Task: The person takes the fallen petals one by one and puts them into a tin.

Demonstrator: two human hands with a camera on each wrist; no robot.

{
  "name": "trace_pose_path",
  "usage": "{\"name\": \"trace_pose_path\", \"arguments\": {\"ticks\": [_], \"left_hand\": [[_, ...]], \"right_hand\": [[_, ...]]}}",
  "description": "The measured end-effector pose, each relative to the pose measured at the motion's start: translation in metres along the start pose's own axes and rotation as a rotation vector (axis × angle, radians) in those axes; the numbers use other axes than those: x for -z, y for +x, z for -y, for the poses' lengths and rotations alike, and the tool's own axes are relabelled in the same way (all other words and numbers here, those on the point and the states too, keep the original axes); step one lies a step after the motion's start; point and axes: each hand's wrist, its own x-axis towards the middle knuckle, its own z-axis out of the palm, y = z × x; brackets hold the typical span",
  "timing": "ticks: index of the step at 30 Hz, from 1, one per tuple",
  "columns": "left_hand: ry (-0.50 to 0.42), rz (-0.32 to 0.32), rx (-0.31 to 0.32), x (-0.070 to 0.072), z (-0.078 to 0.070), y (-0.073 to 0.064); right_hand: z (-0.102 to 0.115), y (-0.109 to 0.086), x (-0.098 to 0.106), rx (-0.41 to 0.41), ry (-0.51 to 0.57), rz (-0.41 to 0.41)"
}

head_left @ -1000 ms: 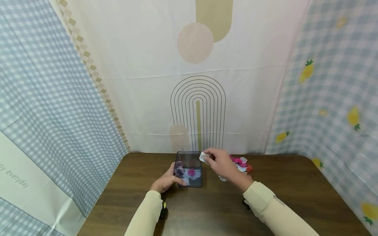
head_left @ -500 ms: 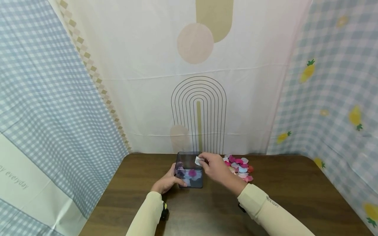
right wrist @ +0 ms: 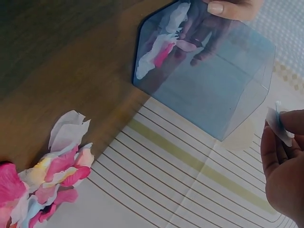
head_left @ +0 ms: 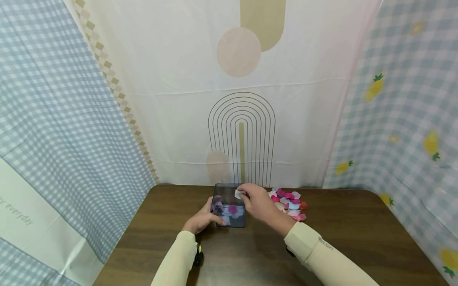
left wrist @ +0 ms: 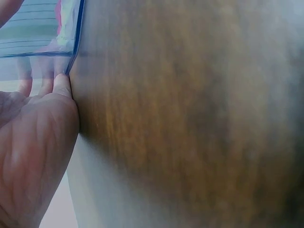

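A clear, bluish plastic box (head_left: 223, 194) stands on the table near its back edge, with several white and pink artificial petals (right wrist: 164, 50) at its bottom. My left hand (head_left: 201, 219) grips the box from the left, thumb across the front and fingers seen through the wall in the right wrist view. Above the box's right rim, my right hand (head_left: 258, 201) pinches a white petal (right wrist: 279, 124) between thumb and fingers. To the right of the box, a loose heap of petals (head_left: 290, 203) in pink, white, pale blue and red lies partly behind the right forearm.
The brown wooden table (head_left: 250, 254) meets a printed cloth backdrop (head_left: 304, 131) right behind the box. Blue checked cloth (head_left: 89, 119) hangs on the left, and checked cloth with pineapples (head_left: 397, 119) on the right.
My right hand has moved left with the white petal, from beside the box to over its right rim, uncovering more of the heap. The left hand and box stay put.
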Motion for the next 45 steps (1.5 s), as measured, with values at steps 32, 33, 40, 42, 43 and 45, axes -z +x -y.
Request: {"name": "trace_pose_path", "arguments": {"ticks": [32,33,40,42,43,45], "left_hand": [[-0.016,0.028,0.015,0.000,0.000,0.000],[-0.014,0.030,0.016,0.000,-0.001,0.001],[-0.018,0.031,0.019,-0.003,-0.001,0.003],[-0.019,0.028,0.020,-0.002,-0.001,0.002],[-0.018,0.027,0.020,-0.002,-0.001,0.002],[-0.011,0.024,0.023,-0.001,-0.001,0.001]], "right_hand": [[-0.007,0.066,-0.046,-0.134,-0.198,0.530],[-0.006,0.066,-0.046,-0.154,-0.201,0.537],[-0.004,0.066,-0.047,-0.229,-0.221,0.553],[-0.004,0.066,-0.048,-0.221,-0.237,0.548],[-0.004,0.065,-0.049,-0.219,-0.239,0.544],[-0.004,0.065,-0.050,-0.218,-0.238,0.536]]}}
